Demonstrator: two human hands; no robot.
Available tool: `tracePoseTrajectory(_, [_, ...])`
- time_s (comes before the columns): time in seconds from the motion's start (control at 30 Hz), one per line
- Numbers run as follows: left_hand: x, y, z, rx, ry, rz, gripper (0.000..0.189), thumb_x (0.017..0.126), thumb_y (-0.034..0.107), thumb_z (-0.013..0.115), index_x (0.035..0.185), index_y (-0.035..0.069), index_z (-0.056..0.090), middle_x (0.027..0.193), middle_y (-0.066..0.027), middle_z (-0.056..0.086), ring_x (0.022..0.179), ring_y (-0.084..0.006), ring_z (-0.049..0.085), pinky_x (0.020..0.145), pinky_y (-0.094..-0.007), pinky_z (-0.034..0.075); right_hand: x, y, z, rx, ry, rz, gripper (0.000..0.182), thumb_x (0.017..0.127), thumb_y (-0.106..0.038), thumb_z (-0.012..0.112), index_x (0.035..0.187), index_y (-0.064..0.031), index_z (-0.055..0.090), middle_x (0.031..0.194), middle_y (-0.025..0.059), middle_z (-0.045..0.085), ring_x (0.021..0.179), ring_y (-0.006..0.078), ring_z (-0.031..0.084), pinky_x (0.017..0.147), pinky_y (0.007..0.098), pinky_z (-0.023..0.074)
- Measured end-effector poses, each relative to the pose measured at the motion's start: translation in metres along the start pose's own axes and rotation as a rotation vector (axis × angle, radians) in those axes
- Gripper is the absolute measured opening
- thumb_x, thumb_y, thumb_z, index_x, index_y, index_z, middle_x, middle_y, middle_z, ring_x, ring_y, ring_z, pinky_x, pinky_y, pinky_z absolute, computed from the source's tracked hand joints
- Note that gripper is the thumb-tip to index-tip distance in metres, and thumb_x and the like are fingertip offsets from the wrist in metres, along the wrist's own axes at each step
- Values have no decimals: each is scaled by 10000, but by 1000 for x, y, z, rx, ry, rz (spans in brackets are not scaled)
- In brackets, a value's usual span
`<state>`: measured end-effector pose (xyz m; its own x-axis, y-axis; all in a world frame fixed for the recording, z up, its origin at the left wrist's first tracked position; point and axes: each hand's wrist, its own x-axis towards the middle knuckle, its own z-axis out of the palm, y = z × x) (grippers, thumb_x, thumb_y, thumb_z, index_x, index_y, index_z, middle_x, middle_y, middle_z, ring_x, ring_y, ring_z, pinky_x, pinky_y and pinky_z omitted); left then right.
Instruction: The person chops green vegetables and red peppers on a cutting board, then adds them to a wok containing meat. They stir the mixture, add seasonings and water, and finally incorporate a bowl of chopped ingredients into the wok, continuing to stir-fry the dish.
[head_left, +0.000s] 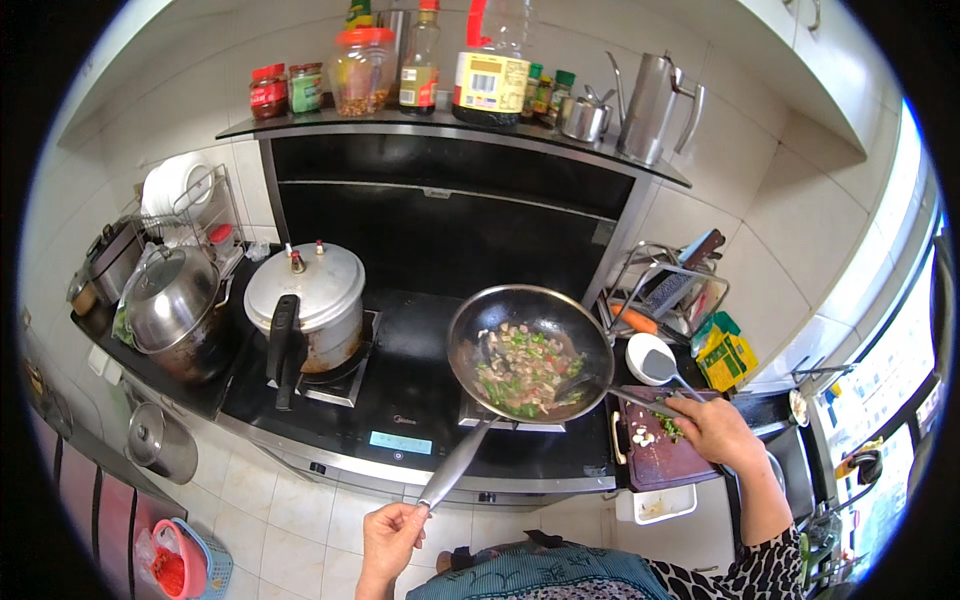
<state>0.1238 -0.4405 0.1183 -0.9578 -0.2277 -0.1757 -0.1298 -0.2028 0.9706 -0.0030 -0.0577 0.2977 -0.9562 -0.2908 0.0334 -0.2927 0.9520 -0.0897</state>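
Note:
My left hand (393, 534) grips the end of the long metal handle of a wok (531, 294), which sits over the right burner of a black gas hob (420, 337). Inside the wok lie sliced meat and chopped green peppers (529, 367) with small red bits. My right hand (716, 429) is closed around the handle of a turner (577, 384), whose blade is at the food on the wok's right side. A second, grey-bladed spatula (660, 366) lies across a white bowl (637, 352); its handle runs toward my right hand.
Left on the hob stands a pressure cooker (306, 300), its black handle toward me. A domed-lid pot (176, 307) is farther left. A cutting board (664, 457) with chopped greens and garlic lies right, below a knife rack (660, 281). Bottles and jars line the shelf (450, 129).

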Motion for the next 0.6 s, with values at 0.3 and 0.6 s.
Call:
tracePoseTrajectory(0.3, [-4, 5, 5, -14, 88, -9, 179, 902, 118, 629, 803, -30, 656, 557, -21, 558, 455, -62, 479, 428, -196, 376, 98, 19, 112, 235, 223, 69, 331, 899, -209, 548, 1193, -58, 568, 862, 262, 645, 829, 435, 621, 756, 508, 488])
tracePoseTrajectory(0.6, [-8, 3, 25, -76, 179, 4, 199, 910, 125, 613, 820, -49, 651, 566, -37, 558, 466, -79, 488, 428, -207, 384, 93, 31, 126, 714, -47, 153, 324, 909, -193, 529, 1149, 10, 606, 961, 243, 656, 881, 352, 645, 794, 383, 498])
